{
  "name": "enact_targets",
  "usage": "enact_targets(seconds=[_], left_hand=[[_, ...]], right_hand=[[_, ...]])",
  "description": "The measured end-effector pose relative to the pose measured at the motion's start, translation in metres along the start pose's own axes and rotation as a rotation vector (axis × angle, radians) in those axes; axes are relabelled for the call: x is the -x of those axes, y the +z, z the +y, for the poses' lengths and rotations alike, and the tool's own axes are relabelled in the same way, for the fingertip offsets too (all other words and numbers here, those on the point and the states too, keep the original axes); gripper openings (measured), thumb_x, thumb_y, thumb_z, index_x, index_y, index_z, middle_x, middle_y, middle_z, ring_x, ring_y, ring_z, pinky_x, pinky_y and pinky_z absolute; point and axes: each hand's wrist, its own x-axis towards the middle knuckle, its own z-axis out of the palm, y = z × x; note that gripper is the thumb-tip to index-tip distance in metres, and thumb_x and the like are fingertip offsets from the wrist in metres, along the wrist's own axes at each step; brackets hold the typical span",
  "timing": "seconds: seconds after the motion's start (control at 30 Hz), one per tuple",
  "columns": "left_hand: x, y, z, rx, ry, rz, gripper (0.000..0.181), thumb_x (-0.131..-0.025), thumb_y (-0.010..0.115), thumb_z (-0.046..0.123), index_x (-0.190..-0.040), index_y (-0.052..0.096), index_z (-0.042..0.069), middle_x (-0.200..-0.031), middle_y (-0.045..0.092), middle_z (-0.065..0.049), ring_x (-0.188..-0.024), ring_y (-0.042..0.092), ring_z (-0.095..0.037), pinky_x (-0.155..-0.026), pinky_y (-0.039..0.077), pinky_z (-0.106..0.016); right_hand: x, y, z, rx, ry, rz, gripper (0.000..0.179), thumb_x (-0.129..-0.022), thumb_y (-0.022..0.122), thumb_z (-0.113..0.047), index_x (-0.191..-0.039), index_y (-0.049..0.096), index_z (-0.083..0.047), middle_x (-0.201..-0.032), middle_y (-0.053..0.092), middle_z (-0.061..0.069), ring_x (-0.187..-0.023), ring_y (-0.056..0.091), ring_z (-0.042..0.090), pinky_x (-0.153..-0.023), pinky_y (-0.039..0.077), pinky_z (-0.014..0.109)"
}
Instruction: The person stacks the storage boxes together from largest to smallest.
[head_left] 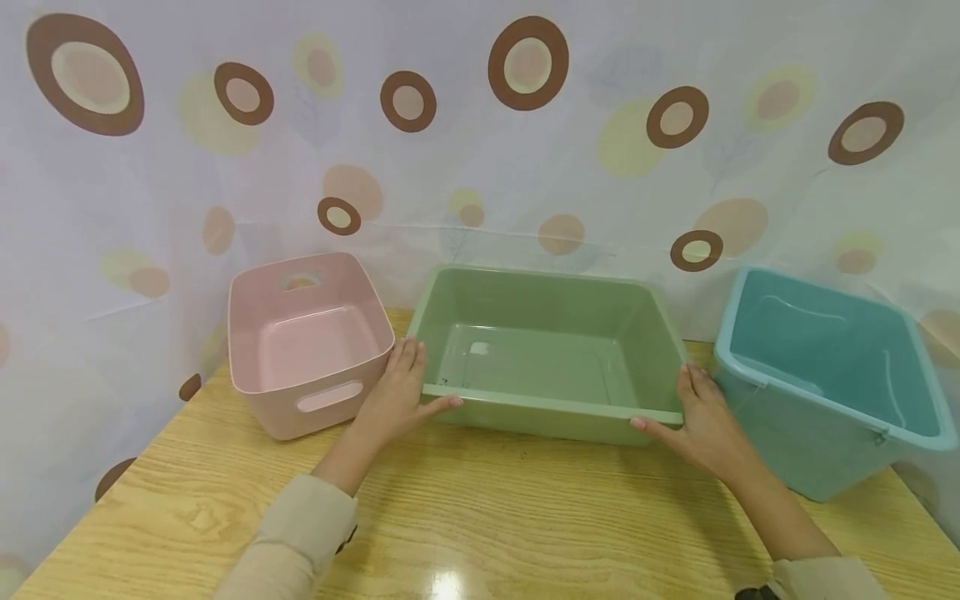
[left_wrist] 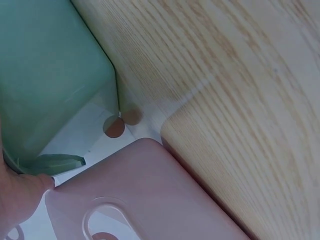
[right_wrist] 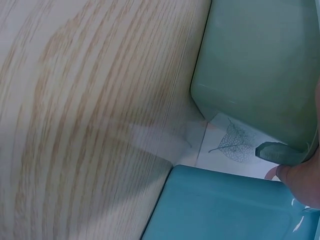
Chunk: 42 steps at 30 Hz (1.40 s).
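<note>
A shallow, rectangular green plastic bin (head_left: 532, 414) stands on the wooden table between two other containers, nothing lying in it. My left hand (head_left: 393, 396) grips its front left corner, thumb over the front rim and fingers along the side. At the opposite front corner, my right hand (head_left: 703, 423) holds the rim in much the same way. Close beside the left fingers is a pink basket (head_left: 262, 410) with handle slots. A taller blue bin (head_left: 806, 446) stands by the right hand. Only part of each hand (left_wrist: 20, 197) shows in the wrist views.
The wood-grained table (head_left: 480, 517) extends in front of the bins. Behind them hangs a white cloth (head_left: 465, 150) patterned with brown and pastel circles. Narrow gaps separate the green bin from its neighbours at table level.
</note>
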Motion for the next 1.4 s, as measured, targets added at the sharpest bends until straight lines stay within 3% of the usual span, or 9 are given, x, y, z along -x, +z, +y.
enact_targets(seconds=[0.63,0.93,1.23,1.4], left_hand=[[0.0018,-0.0019,0.0012,-0.005,0.006,-0.015,0.106,-0.08,0.044,0.069,-0.139,0.023,-0.015,-0.149,0.015,-0.032,-0.141,0.01,-0.043,-0.115,0.02,-0.048],[0.0039,-0.0012,0.0015,-0.006,0.001,-0.02,0.098,-0.083,0.056,0.057,-0.14,0.022,-0.015,-0.15,0.013,-0.031,-0.141,0.009,-0.042,-0.115,0.018,-0.048],[0.006,-0.0033,0.0031,-0.016,0.01,-0.034,0.1,-0.083,0.052,0.061,-0.139,0.021,-0.017,-0.149,0.012,-0.033,-0.141,0.008,-0.043,-0.115,0.017,-0.048],[0.0074,-0.0033,0.0029,-0.017,0.017,-0.029,0.106,-0.081,0.043,0.07,-0.139,0.022,-0.017,-0.149,0.012,-0.033,-0.141,0.008,-0.043,-0.115,0.017,-0.049]], right_hand=[[0.0041,-0.0012,0.001,0.009,0.003,-0.004,0.108,-0.083,0.058,-0.058,-0.14,0.007,0.019,-0.147,0.002,0.039,-0.135,0.008,0.055,-0.103,0.019,0.067],[0.0065,-0.0013,0.0001,-0.007,0.01,-0.016,0.108,-0.084,0.056,-0.058,-0.141,0.004,0.017,-0.148,-0.002,0.038,-0.136,0.004,0.054,-0.103,0.017,0.068],[0.0083,-0.002,-0.0007,-0.003,0.007,-0.016,0.108,-0.084,0.056,-0.058,-0.14,0.004,0.018,-0.147,-0.001,0.038,-0.135,0.005,0.054,-0.104,0.017,0.067],[0.0093,-0.0022,-0.0011,0.0,0.0,-0.013,0.108,-0.083,0.057,-0.058,-0.14,0.005,0.018,-0.147,0.001,0.039,-0.135,0.006,0.054,-0.104,0.017,0.067]])
